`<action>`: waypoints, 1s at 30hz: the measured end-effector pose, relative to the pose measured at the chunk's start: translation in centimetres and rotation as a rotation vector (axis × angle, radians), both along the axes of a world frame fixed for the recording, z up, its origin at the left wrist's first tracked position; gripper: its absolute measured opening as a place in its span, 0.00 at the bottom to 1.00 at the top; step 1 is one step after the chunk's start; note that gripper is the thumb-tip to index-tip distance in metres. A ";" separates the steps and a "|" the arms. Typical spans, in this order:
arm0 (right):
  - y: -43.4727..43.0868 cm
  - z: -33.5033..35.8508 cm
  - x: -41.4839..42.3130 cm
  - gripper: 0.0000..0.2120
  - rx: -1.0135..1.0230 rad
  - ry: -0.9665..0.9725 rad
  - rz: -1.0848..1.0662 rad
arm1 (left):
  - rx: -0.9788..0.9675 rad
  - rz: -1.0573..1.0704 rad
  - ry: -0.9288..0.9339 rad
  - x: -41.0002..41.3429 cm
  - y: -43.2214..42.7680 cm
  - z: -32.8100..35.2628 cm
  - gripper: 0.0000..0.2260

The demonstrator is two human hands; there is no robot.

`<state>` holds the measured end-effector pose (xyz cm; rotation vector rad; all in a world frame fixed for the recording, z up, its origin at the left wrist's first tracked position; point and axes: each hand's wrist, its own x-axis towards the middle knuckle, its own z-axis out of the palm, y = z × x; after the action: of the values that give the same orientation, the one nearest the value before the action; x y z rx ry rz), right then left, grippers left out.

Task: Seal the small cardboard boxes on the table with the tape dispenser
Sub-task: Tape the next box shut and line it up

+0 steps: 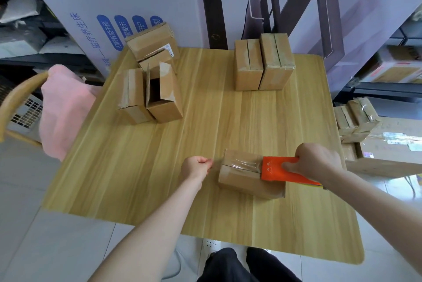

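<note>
A small cardboard box lies near the table's front right. Clear tape stretches over its top seam. My right hand grips the orange tape dispenser, which rests on the box's right part. My left hand pinches the free end of the tape just left of the box. Two closed boxes stand side by side at the back right. At the back left stand an open box, a closed-flap box beside it, and another box behind them.
The wooden table has a rounded front right corner. A chair with a pink cloth stands at the left edge. More boxes are stacked off the table on the right. A large white carton leans behind the table.
</note>
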<state>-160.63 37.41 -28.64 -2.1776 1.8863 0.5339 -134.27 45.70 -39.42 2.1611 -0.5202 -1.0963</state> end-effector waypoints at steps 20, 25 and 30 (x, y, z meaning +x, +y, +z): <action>0.6 -1.1 0.6 0.20 -0.053 -0.039 0.007 | -0.166 -0.161 -0.100 -5.0 0.7 0.1 0.19; 0.8 -1.2 0.3 0.20 -0.048 -0.063 -0.013 | -0.140 -0.329 -0.169 -6.1 1.1 0.1 0.17; 1.2 -1.6 -0.4 0.20 -0.032 -0.109 -0.054 | -0.564 -0.648 -0.624 -7.9 -2.0 1.9 0.16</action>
<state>-161.04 38.65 -30.26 -2.1228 1.9019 0.3707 -142.19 43.65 -37.51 1.8102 -1.6742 -0.4286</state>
